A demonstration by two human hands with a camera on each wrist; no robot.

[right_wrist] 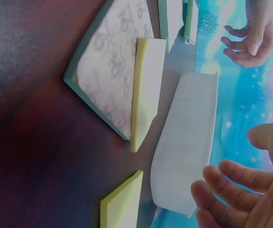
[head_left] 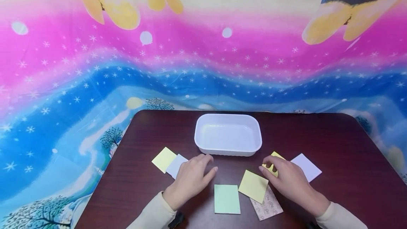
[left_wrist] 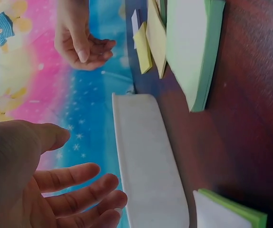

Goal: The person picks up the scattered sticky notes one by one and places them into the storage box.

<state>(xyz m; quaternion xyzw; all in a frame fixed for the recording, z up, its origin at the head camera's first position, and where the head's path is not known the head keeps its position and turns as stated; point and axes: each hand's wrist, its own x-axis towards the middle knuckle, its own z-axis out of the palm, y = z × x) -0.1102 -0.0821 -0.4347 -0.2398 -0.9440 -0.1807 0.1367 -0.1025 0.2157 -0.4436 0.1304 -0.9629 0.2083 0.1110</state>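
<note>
My left hand (head_left: 190,177) hovers palm down with its fingers loosely bent and nothing in them. Under and behind it lie a pale sticky-note pad (head_left: 176,164) and a yellow pad (head_left: 163,159), edges overlapping. On the other side my right hand (head_left: 292,183) is likewise relaxed, holding nothing, and partly covers a bright yellow pad (head_left: 276,154). A white-lilac pad (head_left: 307,167) lies just beyond it. Between the hands are a green pad (head_left: 227,200) and a light yellow pad (head_left: 253,186), which rests partly on a patterned pad (head_left: 267,206).
A white plastic basin (head_left: 228,151) stands at the back middle of the dark wooden table (head_left: 321,133); no items show inside. Behind the table hangs a colourful printed cloth (head_left: 203,63).
</note>
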